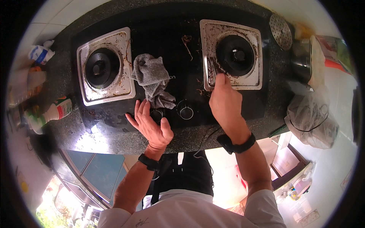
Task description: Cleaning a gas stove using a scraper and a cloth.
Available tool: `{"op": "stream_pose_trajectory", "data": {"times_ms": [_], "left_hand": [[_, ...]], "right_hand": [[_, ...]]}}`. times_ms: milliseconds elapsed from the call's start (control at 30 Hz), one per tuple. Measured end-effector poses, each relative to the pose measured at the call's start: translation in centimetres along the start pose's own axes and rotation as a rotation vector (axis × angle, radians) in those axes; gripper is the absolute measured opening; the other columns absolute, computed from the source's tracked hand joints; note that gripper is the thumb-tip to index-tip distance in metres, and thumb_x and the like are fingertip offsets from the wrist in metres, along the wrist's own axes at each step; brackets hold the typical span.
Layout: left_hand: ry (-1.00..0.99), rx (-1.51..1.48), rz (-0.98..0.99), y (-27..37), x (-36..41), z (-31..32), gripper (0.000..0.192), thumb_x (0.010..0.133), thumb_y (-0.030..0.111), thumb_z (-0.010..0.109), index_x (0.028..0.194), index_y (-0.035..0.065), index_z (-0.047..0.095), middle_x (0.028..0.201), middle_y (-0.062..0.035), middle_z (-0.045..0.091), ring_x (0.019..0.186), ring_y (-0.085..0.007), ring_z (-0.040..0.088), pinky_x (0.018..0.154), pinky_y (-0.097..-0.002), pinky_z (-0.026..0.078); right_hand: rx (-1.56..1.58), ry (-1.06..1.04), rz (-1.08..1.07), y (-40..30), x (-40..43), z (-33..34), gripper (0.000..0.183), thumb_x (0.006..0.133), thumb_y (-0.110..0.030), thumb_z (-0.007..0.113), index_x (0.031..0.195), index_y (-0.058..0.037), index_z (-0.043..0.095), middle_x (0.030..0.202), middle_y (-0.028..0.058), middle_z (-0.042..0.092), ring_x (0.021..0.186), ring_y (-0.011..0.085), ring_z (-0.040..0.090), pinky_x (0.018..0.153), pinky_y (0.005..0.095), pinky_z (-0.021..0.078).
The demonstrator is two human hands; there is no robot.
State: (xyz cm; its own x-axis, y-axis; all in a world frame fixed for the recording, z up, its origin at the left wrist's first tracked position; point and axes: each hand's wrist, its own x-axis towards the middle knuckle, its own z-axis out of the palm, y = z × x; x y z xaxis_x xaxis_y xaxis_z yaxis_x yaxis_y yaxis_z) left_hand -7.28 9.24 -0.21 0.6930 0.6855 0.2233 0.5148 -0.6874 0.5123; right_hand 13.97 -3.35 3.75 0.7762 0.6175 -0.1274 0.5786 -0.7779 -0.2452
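Observation:
My right hand is closed at the near left corner of the right square metal drip tray. A thin, narrow tool juts from its fingers onto the tray; its shape is hard to make out. Brown, flaky residue covers much of that tray around the black burner. My left hand rests with fingers spread at the front of the black cooktop, beside a control knob. Its fingertips are close to the bottom of a crumpled grey cloth.
To the left are a stained second drip tray, a spray bottle and a blue-and-white packet. A perforated metal disc, a metal pot and a plastic bag stand right. Debris lies between the burners.

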Motion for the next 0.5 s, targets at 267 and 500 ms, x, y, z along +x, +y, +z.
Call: {"op": "stream_pose_trajectory", "data": {"times_ms": [267, 500], "left_hand": [[-0.002, -0.004, -0.001, 0.3, 0.0, 0.2, 0.064, 0.102, 0.044, 0.041, 0.146, -0.0027, 0.049, 0.148, -0.0224, 0.054, 0.149, -0.0407, 0.043, 0.125, -0.0664, 0.002], [-0.002, 0.0, 0.004, -0.1, -0.1, 0.1, 0.065, 0.103, 0.046, 0.04, 0.146, -0.0028, 0.048, 0.147, -0.022, 0.054, 0.149, -0.041, 0.042, 0.125, -0.0663, 0.002]], "right_hand": [[-0.07, 0.001, -0.053, 0.8, 0.7, -0.1, 0.027, 0.09, -0.004, 0.068, 0.113, -0.0023, 0.054, 0.101, 0.0176, 0.066, 0.073, 0.0337, 0.074, 0.058, 0.0431, 0.0597], [-0.035, 0.034, -0.07, 2.0, -1.8, 0.0, 0.025, 0.09, -0.003, 0.066, 0.111, -0.0028, 0.055, 0.101, 0.016, 0.065, 0.071, 0.033, 0.073, 0.058, 0.0427, 0.0592]]}}
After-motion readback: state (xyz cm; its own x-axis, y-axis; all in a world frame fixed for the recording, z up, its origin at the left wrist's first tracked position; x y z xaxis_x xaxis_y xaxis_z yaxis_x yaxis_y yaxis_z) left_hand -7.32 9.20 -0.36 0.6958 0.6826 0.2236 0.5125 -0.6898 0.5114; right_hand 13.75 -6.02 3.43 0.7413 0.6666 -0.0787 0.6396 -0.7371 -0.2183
